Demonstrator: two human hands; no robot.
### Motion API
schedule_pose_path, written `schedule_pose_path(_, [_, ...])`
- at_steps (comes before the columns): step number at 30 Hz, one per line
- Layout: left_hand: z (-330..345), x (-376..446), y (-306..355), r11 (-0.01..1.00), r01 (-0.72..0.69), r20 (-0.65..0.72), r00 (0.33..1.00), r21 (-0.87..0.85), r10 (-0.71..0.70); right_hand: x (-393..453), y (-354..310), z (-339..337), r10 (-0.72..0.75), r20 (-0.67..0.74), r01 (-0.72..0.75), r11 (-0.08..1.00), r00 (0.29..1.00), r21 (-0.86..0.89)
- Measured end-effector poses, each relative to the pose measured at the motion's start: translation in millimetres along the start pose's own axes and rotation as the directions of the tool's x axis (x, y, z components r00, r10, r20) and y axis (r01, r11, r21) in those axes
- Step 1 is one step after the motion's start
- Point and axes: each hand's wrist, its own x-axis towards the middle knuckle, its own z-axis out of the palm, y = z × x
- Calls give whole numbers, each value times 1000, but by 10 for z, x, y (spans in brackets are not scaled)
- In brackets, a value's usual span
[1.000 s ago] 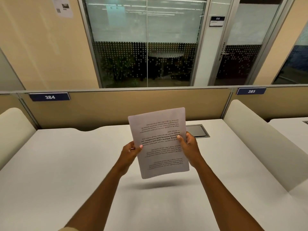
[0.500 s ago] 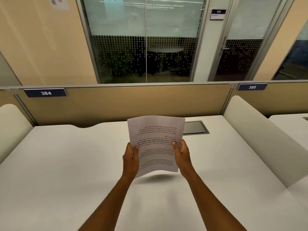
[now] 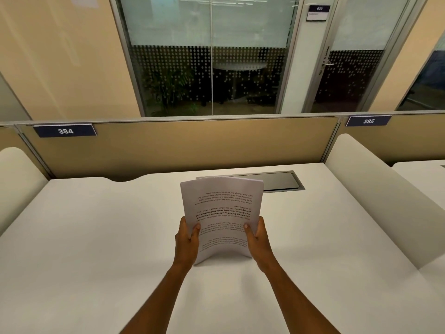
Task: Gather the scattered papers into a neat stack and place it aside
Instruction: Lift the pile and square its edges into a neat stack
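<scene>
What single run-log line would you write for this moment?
phase: squaring stack | left hand: gripping paper stack | right hand: gripping stack | stack: upright, bottom edge at desk | loose sheets: none visible

Stack of white printed papers, text upside down to the viewer, held upright and bowed toward the viewer, lower edge on or just above the white desk, gripped at both side edges
</scene>
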Motion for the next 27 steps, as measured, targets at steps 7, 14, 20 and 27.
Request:
schedule_pose_path(7, [9, 71, 33, 999, -30, -12, 999, 26, 30, 63, -95, -29, -19, 5, 19, 999, 1000, -35])
schedule_pose_path(14, [-30, 38, -144, 1000, 2, 55, 998, 24, -4, 24, 10, -14, 37, 32, -34, 995, 999, -91])
schedule_pose_path(20, [-66, 152, 33, 998, -37, 84, 996, 51, 33, 90, -118, -38, 37, 32, -34, 995, 999, -91])
schedule_pose_path(27, [-225, 506, 470, 960, -199, 216, 964, 198, 155, 283, -419, -199, 9, -38, -8, 1000, 999, 23])
